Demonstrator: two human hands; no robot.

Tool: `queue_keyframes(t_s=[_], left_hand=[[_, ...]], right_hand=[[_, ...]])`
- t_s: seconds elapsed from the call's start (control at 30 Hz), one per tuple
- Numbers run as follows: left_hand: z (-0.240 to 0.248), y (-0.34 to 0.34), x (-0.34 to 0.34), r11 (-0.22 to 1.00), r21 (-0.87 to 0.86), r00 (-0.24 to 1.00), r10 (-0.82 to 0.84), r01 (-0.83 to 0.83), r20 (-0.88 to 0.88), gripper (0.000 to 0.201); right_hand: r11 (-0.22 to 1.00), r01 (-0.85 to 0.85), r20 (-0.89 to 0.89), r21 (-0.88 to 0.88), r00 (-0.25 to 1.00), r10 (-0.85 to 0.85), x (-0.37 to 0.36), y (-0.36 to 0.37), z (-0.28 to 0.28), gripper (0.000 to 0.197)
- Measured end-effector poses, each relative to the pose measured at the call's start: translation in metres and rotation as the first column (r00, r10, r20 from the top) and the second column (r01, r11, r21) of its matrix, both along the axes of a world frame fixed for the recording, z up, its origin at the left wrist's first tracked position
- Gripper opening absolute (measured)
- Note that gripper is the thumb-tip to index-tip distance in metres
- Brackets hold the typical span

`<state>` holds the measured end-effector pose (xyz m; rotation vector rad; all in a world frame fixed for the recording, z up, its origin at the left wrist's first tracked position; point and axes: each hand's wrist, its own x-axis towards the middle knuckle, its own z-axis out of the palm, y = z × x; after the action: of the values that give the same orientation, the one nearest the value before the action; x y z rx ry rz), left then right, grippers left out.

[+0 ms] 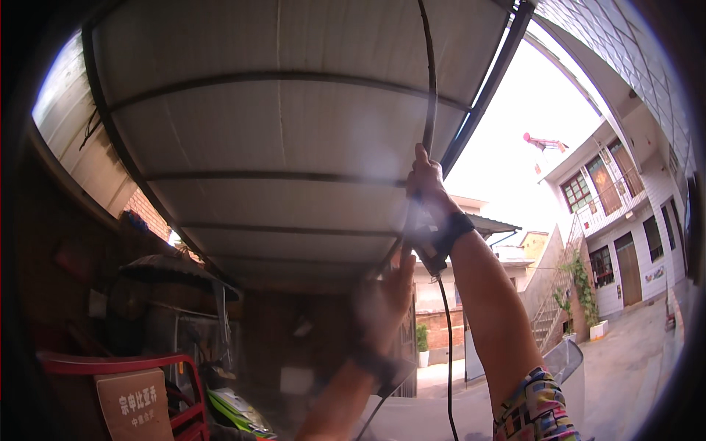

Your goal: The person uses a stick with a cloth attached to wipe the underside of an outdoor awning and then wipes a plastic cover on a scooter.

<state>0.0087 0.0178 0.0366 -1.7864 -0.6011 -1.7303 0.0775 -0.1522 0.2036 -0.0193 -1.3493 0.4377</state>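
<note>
My right hand [426, 176] is raised overhead near the roof's edge, closed around a long, thin dark pole [431, 88]. Above the fist the pole runs up past the top of the view; below, it passes down toward my other hand. Lower and to the left, my left hand [384, 301] is up beside the pole's lower part. It is smeared by motion, so whether it grips the pole is unclear. A dark band [452, 229] with a small box sits at my right wrist, and a black cable [448, 353] hangs from there.
A sloping panel roof [294, 132] on dark metal beams spans overhead. At lower left stands a red-framed chair or cart [118, 360] with a brown panel, near stored goods. On the right are a paved yard [625, 353], an outdoor staircase [548, 316] and a white two-storey building [618, 242].
</note>
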Motion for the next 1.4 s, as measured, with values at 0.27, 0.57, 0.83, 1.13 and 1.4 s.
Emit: queue_keyframes(t_s=[0.27, 0.57, 0.83, 1.13, 1.4], left_hand=[[-0.059, 0.036, -0.003, 0.843, -0.266, 0.877, -0.406, 0.469, 0.258, 0.042], [-0.133, 0.023, -0.03, 0.795, -0.167, 0.811, -0.554, 0.583, 0.189, 0.016], [-0.14, -0.027, -0.022, 0.976, 0.203, 0.986, -0.107, 0.081, 0.124, 0.039], [-0.056, -0.015, -0.028, 0.931, -0.246, 0.961, -0.246, 0.27, 0.126, 0.037], [-0.026, -0.039, -0.018, 0.867, -0.287, 0.913, -0.385, 0.407, 0.131, 0.05]], right_hand=[[0.999, 0.018, -0.011, -0.034, 1.0, -0.019, 0.005, 0.089, -0.04, 0.042], [0.952, 0.221, 0.069, -0.213, 0.975, -0.211, -0.02, 0.128, -0.093, 0.048], [0.939, 0.249, 0.067, -0.239, 0.969, -0.239, -0.021, 0.116, -0.11, 0.05], [0.995, -0.099, -0.019, -0.021, 0.995, 0.099, -0.022, 0.032, -0.038, 0.043], [0.993, 0.081, -0.048, -0.084, 0.995, -0.085, -0.014, 0.024, -0.02, 0.041]])
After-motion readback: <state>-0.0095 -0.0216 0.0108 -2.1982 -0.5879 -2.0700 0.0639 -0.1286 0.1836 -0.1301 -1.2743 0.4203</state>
